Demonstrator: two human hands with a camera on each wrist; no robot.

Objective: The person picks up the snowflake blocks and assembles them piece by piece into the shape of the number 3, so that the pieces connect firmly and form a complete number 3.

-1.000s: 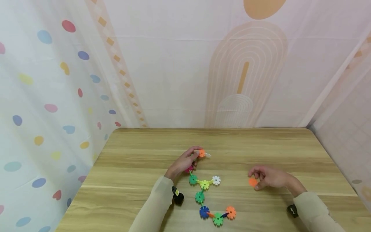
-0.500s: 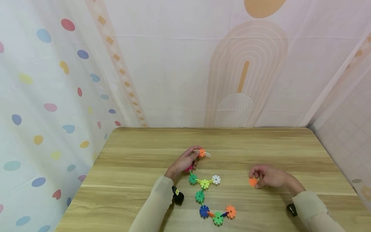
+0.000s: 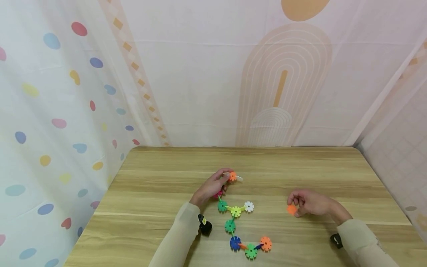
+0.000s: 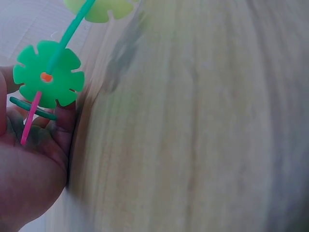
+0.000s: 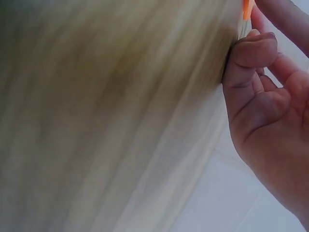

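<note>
A chain of flat snowflake discs [image 3: 235, 211] in green, yellow, white, blue and orange lies on the wooden table [image 3: 160, 185]. My left hand [image 3: 213, 187] grips the chain's far end, fingers curled by an orange disc [image 3: 232, 176] and a pink piece. In the left wrist view a green disc [image 4: 48, 73] on a pink stalk sits at my fingertips. My right hand [image 3: 308, 203] rests on the table to the right and pinches a loose orange disc [image 3: 291, 209], seen as an orange sliver [image 5: 246, 8] in the right wrist view.
Patterned fabric walls close the table in at the back and both sides. The chain's near end, with a blue disc [image 3: 235, 243], a green disc and an orange disc [image 3: 265, 243], lies close to the front edge between my sleeves.
</note>
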